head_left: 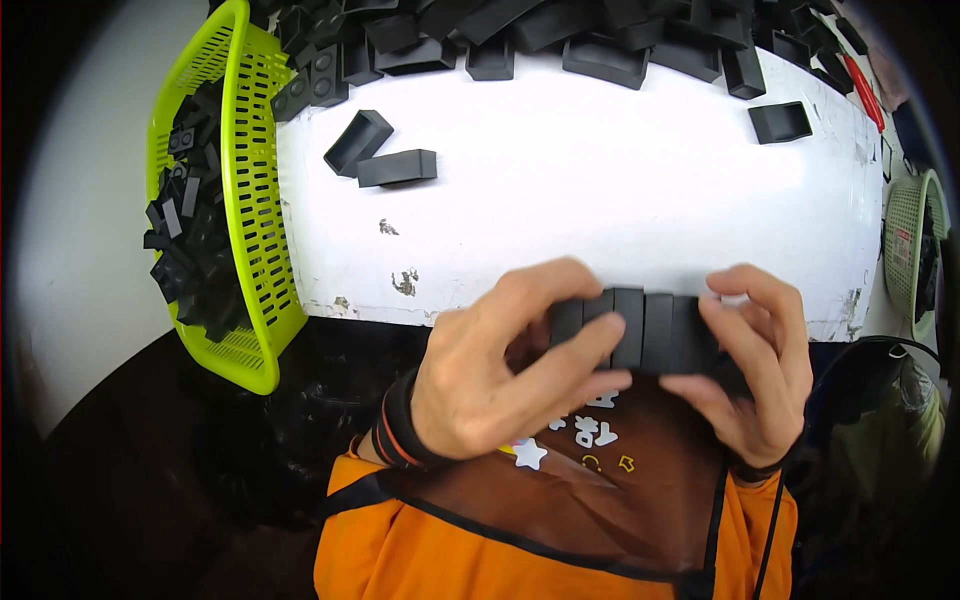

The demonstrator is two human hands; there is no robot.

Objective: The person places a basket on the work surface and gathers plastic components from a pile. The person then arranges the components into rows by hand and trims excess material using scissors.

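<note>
A row of several black rectangular blocks [628, 330] is pressed side by side between my hands, just over the near edge of the white table [570, 180]. My left hand [485, 375] grips the row's left end, fingers on top and thumb at the near side. At the other end my right hand [755, 365] is curled round the last block, fingertips on its far edge and thumb below. Farther left on the table, a black hollow box [358, 142] leans against a second black block [398, 168]. The blocks' undersides are hidden.
Black hollow boxes [490, 35] are heaped along the table's far edge, and a single box [780, 123] lies at the far right. A lime-green basket [262, 200] of black pieces stands left. Right are a red handle [862, 92] and a pale green basket [903, 240].
</note>
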